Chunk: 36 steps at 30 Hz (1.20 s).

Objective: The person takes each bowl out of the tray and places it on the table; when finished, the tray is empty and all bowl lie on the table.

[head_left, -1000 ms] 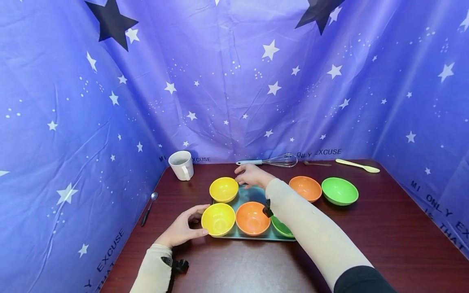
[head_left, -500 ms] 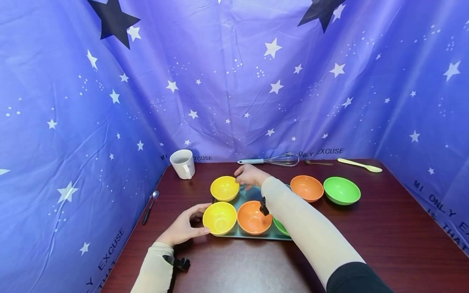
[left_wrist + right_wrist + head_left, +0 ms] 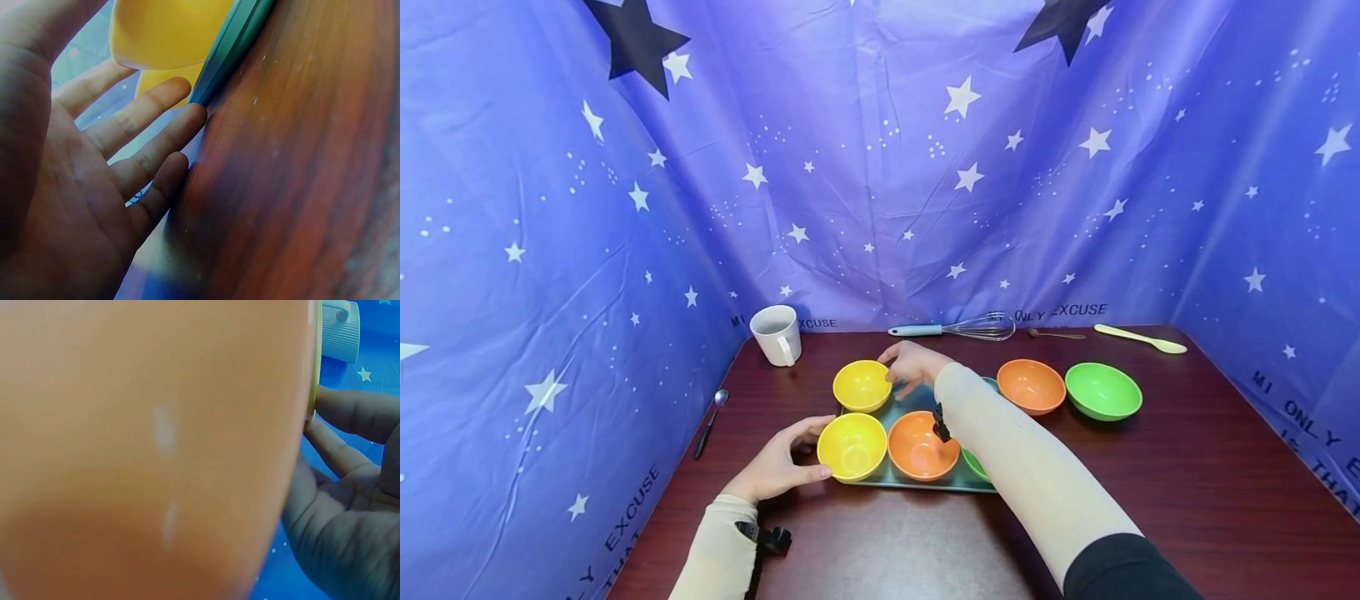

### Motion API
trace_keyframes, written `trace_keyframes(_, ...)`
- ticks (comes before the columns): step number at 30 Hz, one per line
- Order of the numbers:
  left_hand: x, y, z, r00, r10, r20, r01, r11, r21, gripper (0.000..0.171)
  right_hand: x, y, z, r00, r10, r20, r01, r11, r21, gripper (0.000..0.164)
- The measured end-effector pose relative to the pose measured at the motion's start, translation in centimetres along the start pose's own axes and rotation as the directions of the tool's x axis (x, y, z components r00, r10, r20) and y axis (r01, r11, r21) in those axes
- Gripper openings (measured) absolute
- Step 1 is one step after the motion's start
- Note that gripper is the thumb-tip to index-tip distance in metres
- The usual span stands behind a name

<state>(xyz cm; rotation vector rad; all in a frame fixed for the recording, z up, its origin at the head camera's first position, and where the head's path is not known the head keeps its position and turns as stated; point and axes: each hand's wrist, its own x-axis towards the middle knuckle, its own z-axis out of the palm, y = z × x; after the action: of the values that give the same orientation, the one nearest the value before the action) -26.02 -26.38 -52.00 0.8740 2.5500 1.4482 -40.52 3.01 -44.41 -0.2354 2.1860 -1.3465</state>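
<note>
My left hand [image 3: 778,462] lies along the left side of the front yellow bowl [image 3: 852,448]. Its thumb and index finger are at the bowl, and the left wrist view shows the other fingers [image 3: 156,147] extended by the tray's edge. With its fingertips, my right hand [image 3: 916,367] pinches the right rim of the rear yellow bowl [image 3: 861,387]. An orange bowl [image 3: 922,450] stands on the teal tray [image 3: 917,402] beside the front yellow one. A green bowl [image 3: 976,467] there is partly hidden under the right forearm. The orange bowl fills most of the right wrist view.
Another orange bowl [image 3: 1032,388] and a light green bowl [image 3: 1103,392] stand to the right. Along the back are a white mug [image 3: 775,335], a whisk [image 3: 962,327], a small brown-tipped stick [image 3: 1056,334] and a pale yellow spoon [image 3: 1138,339]. A black-handled spoon [image 3: 711,423] lies left.
The right hand's fingers have shifted slightly at the rear yellow bowl's rim, with the wrist a little further left. The left hand and the bowls hold their places; the view has drifted slightly.
</note>
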Motion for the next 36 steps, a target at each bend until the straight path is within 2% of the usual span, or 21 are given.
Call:
trace_keyframes(6, 0.0, -0.1, 0.1, 1.000, 0.000, -0.001, 0.000, 1.000, 0.000, 0.074, -0.1, 0.0, 0.2, 1.000, -0.013, 0.002, 0.012, 0.998, 0.063, 0.054)
trace_keyframes(12, 0.0, -0.2, 0.1, 1.000, 0.017, 0.000, -0.017, 1.000, 0.002, 0.074, -0.5, 0.0, -0.3, 1.000, -0.024, -0.020, 0.025, 0.998, 0.055, 0.050)
trace_keyframes(19, 0.0, -0.1, 0.1, 0.999, 0.033, -0.003, -0.033, 0.999, 0.000, 0.074, -1.1, -0.3, -1.4, 0.997, -0.076, -0.004, 0.076, 0.994, 0.074, 0.051)
trace_keyframes(26, -0.1, -0.1, 0.1, 1.000, 0.028, 0.003, -0.028, 1.000, -0.005, 0.073, -2.5, -0.8, -2.8, 0.987, -0.160, -0.032, 0.162, 0.984, 0.069, 0.053)
trace_keyframes(36, -0.2, -0.4, 0.1, 0.999, 0.034, -0.001, -0.034, 0.999, -0.014, 0.072, -5.6, -1.4, -3.9, 0.964, -0.255, -0.075, 0.263, 0.956, 0.130, 0.051)
